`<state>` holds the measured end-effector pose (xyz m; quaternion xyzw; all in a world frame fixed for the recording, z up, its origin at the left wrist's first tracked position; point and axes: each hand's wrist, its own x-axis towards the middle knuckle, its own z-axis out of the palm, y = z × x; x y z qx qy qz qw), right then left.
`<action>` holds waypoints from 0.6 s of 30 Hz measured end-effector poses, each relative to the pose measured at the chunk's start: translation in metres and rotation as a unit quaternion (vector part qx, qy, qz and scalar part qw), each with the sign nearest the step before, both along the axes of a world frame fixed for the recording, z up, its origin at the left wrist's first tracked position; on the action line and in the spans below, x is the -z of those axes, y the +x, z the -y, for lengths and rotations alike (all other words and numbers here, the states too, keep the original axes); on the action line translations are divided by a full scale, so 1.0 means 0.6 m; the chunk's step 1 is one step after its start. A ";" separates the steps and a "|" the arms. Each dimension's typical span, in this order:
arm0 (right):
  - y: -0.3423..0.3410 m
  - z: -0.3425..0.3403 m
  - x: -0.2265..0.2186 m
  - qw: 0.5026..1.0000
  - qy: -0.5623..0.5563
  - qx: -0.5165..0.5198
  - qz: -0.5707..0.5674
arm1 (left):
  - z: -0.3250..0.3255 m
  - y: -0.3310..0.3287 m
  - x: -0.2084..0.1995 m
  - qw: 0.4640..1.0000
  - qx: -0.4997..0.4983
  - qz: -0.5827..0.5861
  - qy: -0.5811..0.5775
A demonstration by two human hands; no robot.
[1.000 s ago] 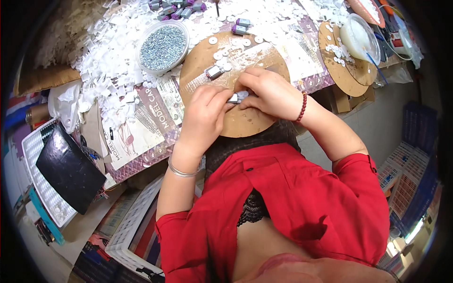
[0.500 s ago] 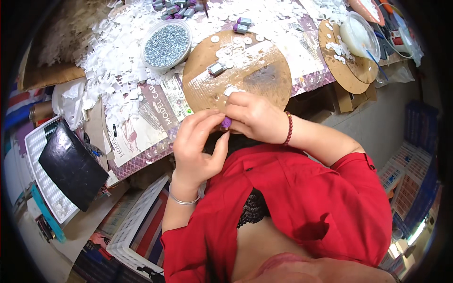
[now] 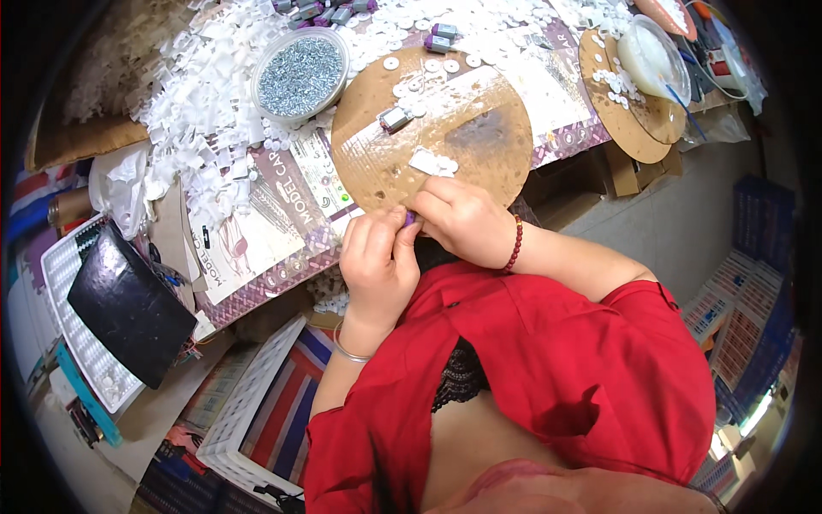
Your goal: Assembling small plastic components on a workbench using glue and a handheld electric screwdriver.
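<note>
Just off the near edge of a round brown cardboard board [image 3: 364, 167], my two hands meet over a small purple part [image 3: 409, 218]. Its colour matches the purple ends of the small motors [image 3: 437, 41] on the table; the fingers hide the rest. My left hand [image 3: 381, 257] pinches it between thumb and fingertips. From the other side, my right hand [image 3: 467, 223] is closed on it, fingers curled. A flat white plastic piece [image 3: 422, 160] lies on the board by my right knuckles, beside small white discs [image 3: 444, 165]. Farther back on the board rests a silver motor [image 3: 395, 119].
A clear tub of small metal pins [image 3: 299, 77] stands behind the board, beside a heap of white plastic pieces [image 3: 201, 94]. At right, a tub of whitish paste [image 3: 652, 60] stands on another cardboard disc [image 3: 612, 128]. A black curved sheet [image 3: 128, 300] covers part of a white tray [image 3: 64, 283].
My left hand has moved right and its fingers have closed in around the purple part, which shows less now. The flat white piece and discs by my right hand are more exposed.
</note>
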<state>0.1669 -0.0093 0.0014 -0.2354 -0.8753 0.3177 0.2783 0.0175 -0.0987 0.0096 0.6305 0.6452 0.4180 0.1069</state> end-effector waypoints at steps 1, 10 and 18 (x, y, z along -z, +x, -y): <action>0.001 0.003 0.004 1.000 0.006 -0.001 0.001 | 0.001 0.003 0.000 1.000 -0.003 0.006 0.002; -0.009 0.009 0.019 0.999 0.032 0.016 -0.010 | -0.002 0.001 0.012 0.999 -0.014 0.040 0.009; 0.007 0.018 -0.009 0.989 -0.137 0.023 -0.051 | 0.020 -0.002 0.018 0.846 -0.029 0.524 -0.092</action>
